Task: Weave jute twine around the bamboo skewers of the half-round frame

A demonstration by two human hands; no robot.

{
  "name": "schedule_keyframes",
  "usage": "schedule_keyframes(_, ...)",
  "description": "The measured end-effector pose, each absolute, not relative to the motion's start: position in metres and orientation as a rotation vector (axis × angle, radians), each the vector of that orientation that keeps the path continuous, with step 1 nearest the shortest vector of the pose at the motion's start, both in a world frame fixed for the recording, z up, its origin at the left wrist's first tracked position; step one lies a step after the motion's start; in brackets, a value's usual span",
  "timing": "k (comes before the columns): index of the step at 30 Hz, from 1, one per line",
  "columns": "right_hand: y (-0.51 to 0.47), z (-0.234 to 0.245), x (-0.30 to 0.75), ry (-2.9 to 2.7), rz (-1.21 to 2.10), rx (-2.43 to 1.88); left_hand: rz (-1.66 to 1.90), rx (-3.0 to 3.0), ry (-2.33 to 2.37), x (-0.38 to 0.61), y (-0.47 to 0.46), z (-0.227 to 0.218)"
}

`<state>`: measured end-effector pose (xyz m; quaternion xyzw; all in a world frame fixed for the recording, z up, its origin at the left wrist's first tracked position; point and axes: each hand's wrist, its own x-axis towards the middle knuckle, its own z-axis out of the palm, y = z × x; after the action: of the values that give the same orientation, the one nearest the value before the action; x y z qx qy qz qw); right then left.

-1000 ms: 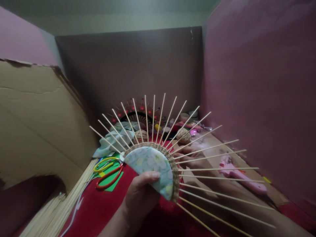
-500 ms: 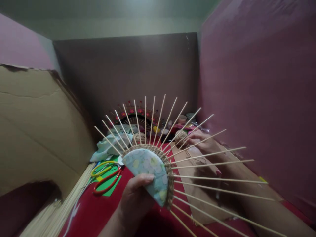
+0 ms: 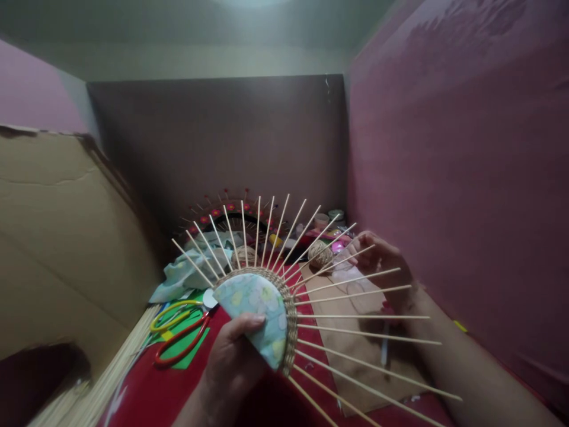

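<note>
My left hand grips a half-round fan at its straight lower edge, thumb on the front. Pale blue flowered cloth covers its middle, and a band of woven twine runs round the curved edge. Thin wooden sticks spread outward from that band. My right hand is raised behind the sticks on the right, fingers pinched together on what looks like a thin strand of twine; the sticks partly cover it. A ball of twine lies to the left of that hand.
Yellow-and-red-handled scissors lie on green sheets at left, beside a bundle of sticks. Crumpled blue cloth and a flower-trimmed fan are behind. Brown card covers part of the red surface. Cardboard stands left.
My right hand has moved away from the twine ball, rightward, and its fingers have drawn in. The left hand still holds the fan, which sits slightly lower and further left in view.
</note>
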<state>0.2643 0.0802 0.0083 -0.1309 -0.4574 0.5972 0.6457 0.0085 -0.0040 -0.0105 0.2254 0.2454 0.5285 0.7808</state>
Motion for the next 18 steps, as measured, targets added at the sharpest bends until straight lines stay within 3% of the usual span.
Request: schedule_keyframes(18,0.093,0.006,0.267,-0.974,1.360,-0.420,1.096,0.496,0.639,0.012,-0.006,-0.007)
